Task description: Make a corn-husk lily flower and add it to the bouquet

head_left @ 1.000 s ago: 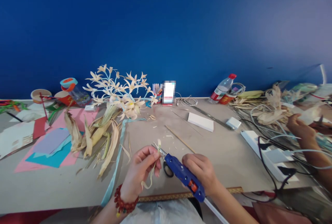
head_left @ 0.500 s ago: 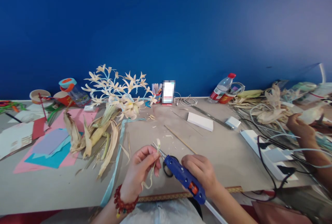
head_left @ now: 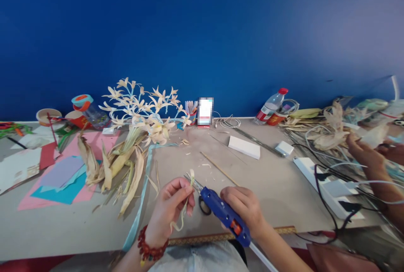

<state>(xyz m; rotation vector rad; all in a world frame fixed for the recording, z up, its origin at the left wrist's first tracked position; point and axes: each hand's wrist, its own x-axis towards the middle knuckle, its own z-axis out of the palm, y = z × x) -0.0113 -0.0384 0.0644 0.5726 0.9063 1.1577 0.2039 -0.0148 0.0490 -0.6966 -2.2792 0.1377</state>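
In my right hand (head_left: 244,207) is a blue hot glue gun (head_left: 222,211), its nozzle pointing up and left, with a white glue stick (head_left: 260,257) coming out of its back end. My left hand (head_left: 174,200) pinches a thin pale strip (head_left: 183,217), which looks like corn husk; one end curls up above the fingertips and the other hangs below. The nozzle is close to the strip at my left fingertips; whether they touch I cannot tell. Partly hidden behind the glue gun, a pair of scissors (head_left: 204,207) with a black handle lies on the table.
Husk flowers on blue stems (head_left: 154,112) stand at back left, above dried corn husks (head_left: 120,167) and coloured paper (head_left: 59,188). A thin stick (head_left: 219,167) and white box (head_left: 244,147) lie ahead. On the right are a power strip (head_left: 325,188), cables and another person's hand (head_left: 366,154).
My hands and the glue gun hold almost the same position, with only a slight shift. At the right, the other person's hand has moved a little.
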